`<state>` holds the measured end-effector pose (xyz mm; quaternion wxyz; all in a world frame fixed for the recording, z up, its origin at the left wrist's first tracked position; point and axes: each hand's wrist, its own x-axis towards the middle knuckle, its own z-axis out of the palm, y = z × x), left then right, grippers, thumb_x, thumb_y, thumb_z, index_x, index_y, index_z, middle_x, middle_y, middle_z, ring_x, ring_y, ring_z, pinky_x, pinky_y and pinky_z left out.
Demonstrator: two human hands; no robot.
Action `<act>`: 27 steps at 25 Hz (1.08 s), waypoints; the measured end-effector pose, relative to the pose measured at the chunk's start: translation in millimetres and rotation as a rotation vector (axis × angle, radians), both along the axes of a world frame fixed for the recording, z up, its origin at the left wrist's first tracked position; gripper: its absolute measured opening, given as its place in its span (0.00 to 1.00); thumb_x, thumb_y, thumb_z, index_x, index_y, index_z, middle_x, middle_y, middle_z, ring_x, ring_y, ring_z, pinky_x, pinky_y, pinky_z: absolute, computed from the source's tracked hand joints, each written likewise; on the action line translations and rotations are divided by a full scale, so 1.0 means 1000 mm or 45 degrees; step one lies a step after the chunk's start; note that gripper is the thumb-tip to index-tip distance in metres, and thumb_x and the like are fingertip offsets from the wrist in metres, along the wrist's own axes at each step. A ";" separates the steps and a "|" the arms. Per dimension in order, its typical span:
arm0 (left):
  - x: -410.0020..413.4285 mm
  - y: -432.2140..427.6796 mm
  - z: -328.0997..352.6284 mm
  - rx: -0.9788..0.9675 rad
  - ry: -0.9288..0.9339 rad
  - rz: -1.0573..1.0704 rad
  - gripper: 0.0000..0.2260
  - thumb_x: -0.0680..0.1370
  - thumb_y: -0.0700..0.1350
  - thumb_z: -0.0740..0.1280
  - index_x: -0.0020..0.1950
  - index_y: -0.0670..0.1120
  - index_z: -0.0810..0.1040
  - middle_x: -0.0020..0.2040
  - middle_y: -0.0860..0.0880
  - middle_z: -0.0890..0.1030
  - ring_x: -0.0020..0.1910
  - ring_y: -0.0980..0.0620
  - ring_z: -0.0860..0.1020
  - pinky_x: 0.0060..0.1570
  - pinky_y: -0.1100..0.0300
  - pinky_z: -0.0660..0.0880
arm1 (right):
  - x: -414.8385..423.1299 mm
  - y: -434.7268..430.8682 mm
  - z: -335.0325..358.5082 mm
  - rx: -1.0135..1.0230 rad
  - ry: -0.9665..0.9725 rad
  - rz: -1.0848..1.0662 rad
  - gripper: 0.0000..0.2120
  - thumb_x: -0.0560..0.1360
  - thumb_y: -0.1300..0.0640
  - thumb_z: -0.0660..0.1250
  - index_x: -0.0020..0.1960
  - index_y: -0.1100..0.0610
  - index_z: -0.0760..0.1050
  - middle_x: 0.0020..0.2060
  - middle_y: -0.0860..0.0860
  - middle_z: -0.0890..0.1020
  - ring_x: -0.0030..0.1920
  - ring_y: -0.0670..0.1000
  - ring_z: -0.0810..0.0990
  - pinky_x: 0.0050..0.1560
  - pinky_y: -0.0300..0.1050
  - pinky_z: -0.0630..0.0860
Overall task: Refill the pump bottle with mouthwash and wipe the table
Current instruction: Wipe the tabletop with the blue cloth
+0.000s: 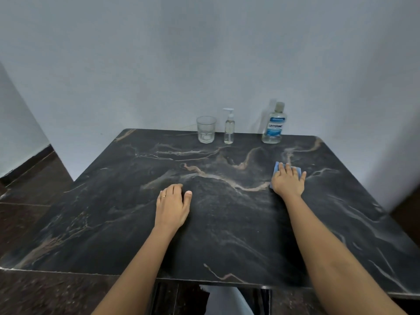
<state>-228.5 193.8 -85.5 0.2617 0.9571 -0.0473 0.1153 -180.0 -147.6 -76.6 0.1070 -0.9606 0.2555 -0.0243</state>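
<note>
Marble table (227, 223), pump bottle (228, 129) upright, nozzle (225, 109) leftward

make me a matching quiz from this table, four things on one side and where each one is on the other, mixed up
1 glass
2 pump bottle
3 mouthwash bottle
4 blue cloth

a under the right hand
b right end of the back row
c left end of the back row
d middle of the back row

Pairs: 1-c, 2-d, 3-b, 4-a
</note>
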 end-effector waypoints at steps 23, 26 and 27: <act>-0.054 0.010 -0.008 -0.004 0.005 0.069 0.17 0.82 0.51 0.57 0.63 0.40 0.74 0.61 0.42 0.77 0.64 0.41 0.72 0.66 0.45 0.65 | -0.098 0.180 -0.002 0.078 -0.055 0.777 0.24 0.82 0.51 0.46 0.78 0.50 0.53 0.78 0.49 0.54 0.77 0.51 0.50 0.76 0.54 0.43; -0.056 0.008 -0.007 0.034 -0.004 0.050 0.17 0.82 0.51 0.56 0.63 0.40 0.74 0.61 0.42 0.77 0.63 0.42 0.72 0.66 0.46 0.65 | -0.077 0.138 0.000 0.079 -0.051 0.606 0.24 0.82 0.51 0.46 0.78 0.51 0.52 0.78 0.50 0.54 0.77 0.51 0.51 0.75 0.55 0.44; -0.056 0.007 -0.007 0.040 -0.007 0.043 0.18 0.82 0.51 0.56 0.63 0.40 0.74 0.61 0.42 0.77 0.63 0.42 0.72 0.66 0.46 0.66 | -0.074 0.119 0.002 0.071 -0.056 0.530 0.25 0.82 0.51 0.46 0.78 0.51 0.52 0.78 0.50 0.54 0.77 0.51 0.51 0.75 0.56 0.44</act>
